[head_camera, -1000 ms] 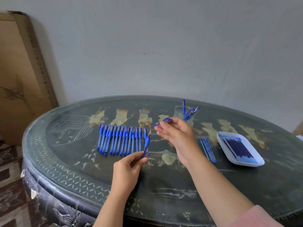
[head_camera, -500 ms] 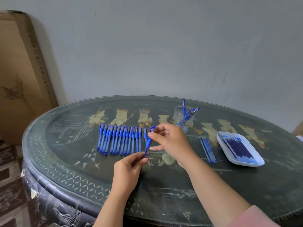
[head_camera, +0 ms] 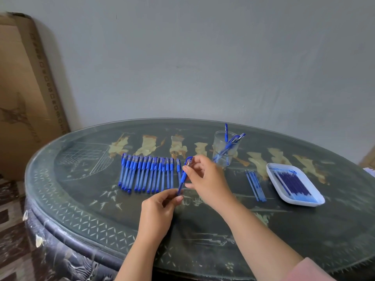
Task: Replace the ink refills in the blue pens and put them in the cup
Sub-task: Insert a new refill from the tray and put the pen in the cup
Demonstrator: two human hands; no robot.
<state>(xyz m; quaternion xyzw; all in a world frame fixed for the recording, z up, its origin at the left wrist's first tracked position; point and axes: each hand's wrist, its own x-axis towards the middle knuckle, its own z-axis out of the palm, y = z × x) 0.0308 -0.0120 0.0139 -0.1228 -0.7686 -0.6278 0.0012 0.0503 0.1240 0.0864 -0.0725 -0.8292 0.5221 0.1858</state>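
We are looking down at a person's two bare hands working over a round, dark lacquered table [head_camera: 304, 230] whose glossy top is carrying pale inlaid figures and a fine lattice border, with chipped edges at the near left. The left hand [head_camera: 160, 207] is pinching the lower end of a slim blue pen [head_camera: 183, 177] between thumb and curled fingers, while the right hand [head_camera: 207, 179] is grasping its upper part near the clip with thumb and fingertips, the other fingers loosely bent. The pen is tilting in the air just above the tabletop, in the middle of the scene. To its left, a row of blue pens [head_camera: 146, 173] with translucent barrels is lying side by side, caps pointing far. Beyond the right hand, and partly hidden by it, a clear cylindrical cup [head_camera: 219, 142] is standing upright and holding a few blue pens [head_camera: 233, 139] that are leaning against its rim. To the right, a small bundle of thin loose refills [head_camera: 255, 184] is resting on the table, and farther right a white rounded rectangular tray [head_camera: 272, 174] is holding more dark blue refills [head_camera: 294, 183] laid parallel. A pink sleeve [head_camera: 312, 270] is showing at the near right corner. A tall brown cardboard box [head_camera: 24, 98] is leaning at the far left against a plain pale grey wall [head_camera: 203, 57].
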